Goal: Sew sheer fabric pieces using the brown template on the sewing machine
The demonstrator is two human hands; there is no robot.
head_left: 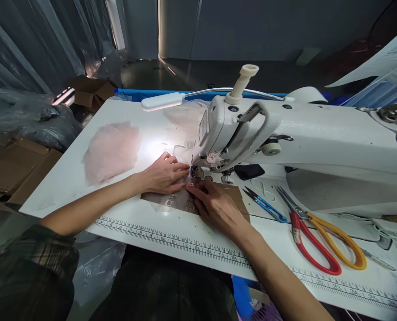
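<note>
My left hand (167, 174) lies palm down on sheer pale fabric (167, 201), its fingers spread toward the needle area of a white sewing machine (215, 129). Close by on the right, my right hand (217, 203) has bent fingers drawn together at the fabric's edge, just in front of the presser foot (196, 171). A small white tag with a red mark (191, 184) shows at its fingertips. Under the fabric and both hands is a brown surface (230, 191). The exact grip of the right fingers is partly hidden.
A pile of sheer pink fabric (113, 151) rests on the left of the white table (61, 178). Blue thread snips (267, 205) and red-and-yellow-handled scissors (314, 232) lie at right. A lamp (163, 101) shines over the needle; a ruler strip (175, 240) edges the front.
</note>
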